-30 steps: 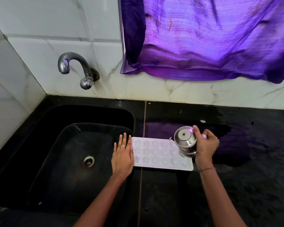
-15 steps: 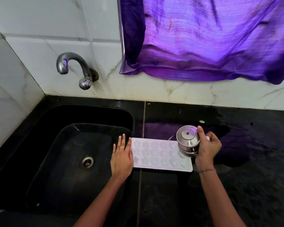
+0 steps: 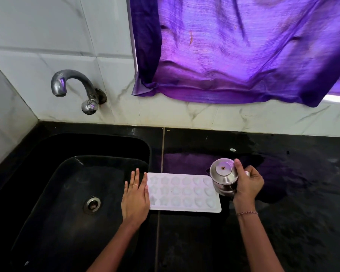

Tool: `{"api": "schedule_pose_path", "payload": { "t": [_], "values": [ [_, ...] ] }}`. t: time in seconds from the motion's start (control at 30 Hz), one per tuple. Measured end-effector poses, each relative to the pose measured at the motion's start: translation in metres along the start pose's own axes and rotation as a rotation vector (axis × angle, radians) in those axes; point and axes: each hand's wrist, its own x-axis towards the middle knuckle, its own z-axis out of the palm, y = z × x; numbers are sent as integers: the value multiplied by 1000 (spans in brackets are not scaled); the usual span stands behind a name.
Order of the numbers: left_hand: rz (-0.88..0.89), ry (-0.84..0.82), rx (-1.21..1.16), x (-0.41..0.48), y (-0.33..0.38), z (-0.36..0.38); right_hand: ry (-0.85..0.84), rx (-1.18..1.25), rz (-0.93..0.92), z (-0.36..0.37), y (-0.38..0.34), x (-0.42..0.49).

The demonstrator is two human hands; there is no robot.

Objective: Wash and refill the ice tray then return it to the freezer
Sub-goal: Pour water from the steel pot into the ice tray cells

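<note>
A white ice tray (image 3: 183,191) with star, round and heart shaped cells lies flat on the black counter, just right of the sink. My left hand (image 3: 135,199) rests flat with straight fingers against the tray's left end, partly over the sink rim. My right hand (image 3: 247,183) grips a small steel jug with a lid (image 3: 223,176), held over the tray's right end. Whether water is running from the jug cannot be made out.
A black sink (image 3: 47,173) with a steel drain (image 3: 92,204) fills the left. A steel tap (image 3: 75,89) juts from the tiled wall above it. A purple curtain (image 3: 234,50) hangs over the wet black counter (image 3: 292,193).
The steel jug has shifted slightly right and back along the tray's right end, and sits more upright. My left hand stays flat at the tray's left end.
</note>
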Motion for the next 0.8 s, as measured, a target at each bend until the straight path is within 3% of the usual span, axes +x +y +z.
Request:
{"api": "schedule_pose_path", "payload": {
  "t": [0.8],
  "values": [
    [-13,9,-6,-2,2,-3,-28,-181,-122,-5,4,0]
  ]
}}
